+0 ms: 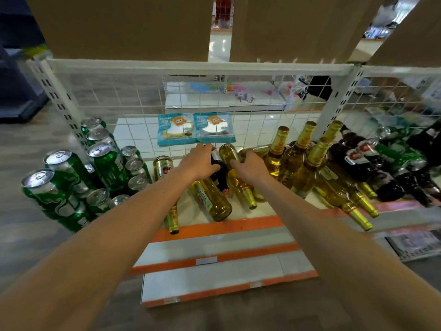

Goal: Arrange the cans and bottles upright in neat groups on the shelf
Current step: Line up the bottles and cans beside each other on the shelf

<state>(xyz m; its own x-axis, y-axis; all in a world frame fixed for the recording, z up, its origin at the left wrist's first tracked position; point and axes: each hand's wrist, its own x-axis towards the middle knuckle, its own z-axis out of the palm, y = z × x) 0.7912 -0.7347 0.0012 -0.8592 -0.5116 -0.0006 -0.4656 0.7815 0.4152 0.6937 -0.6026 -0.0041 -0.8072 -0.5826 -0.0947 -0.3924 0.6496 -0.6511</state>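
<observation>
My left hand (200, 161) is wrapped round a dark glass bottle (220, 175) lying flat mid-shelf. My right hand (250, 167) is curled over the clear yellow glass bottle (238, 185) touching it. Both bottles are on the white orange-edged shelf (226, 225), with green aluminium cans (71, 177) standing on the left.

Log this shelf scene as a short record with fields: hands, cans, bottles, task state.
left hand: grips the dark bottle, which lies on its side
right hand: grips a golden bottle lying beside the dark one
green cans: upright, stacked at the left end of the shelf
upright golden bottles: grouped right of the hands
fallen golden bottles: several, lying toward the front edge
task state: unfinished; many bottles lie flat
</observation>
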